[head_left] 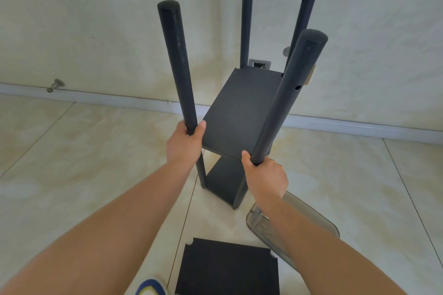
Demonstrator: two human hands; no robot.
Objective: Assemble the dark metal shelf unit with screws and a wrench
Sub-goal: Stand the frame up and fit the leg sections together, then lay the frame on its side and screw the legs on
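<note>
- Dark metal fills the head view: a half-built shelf unit (239,112) stands on pale floor tiles (72,163), close to the wall (96,19) and its baseboard (107,99).
- Landmark is the upper shelf panel (239,112). The left hand (185,143) grips the near-left post (176,67) just at that panel's left corner, fingers curled tight around the tube with the thumb up along it.
- The right hand (265,175) grips the near-right post (285,98) at the panel's near-right corner, fingers likewise clamped round the tube.
- Judged from the two-handed hold at shelf height, the person is steadying or shifting the frame, probably to square it up or turn it for the next fitting.
- Count of posts: four, all upright and rising well above the panel; the two far ones (247,14) (304,14) stand at its far corners.
- Open holes show in the near-right post and a far post, above the panel, presumably waiting for screws.
- Count of fitted panels: two, the upper one and a lower shelf (225,179) beneath it.
- Count of loose panels: one, a notched-corner shelf (227,268) flat on the floor, nearer the camera than the landmark panel, most likely the next tier.
- A smoky translucent piece (311,223), what it is unclear, lies beside the loose panel, partly under the right forearm.
- One shoe tip (151,287) shows at the bottom edge.
- No wrench or loose screws can be made out.
- Small fittings on the wall beyond the panel are too unclear to name.
</note>
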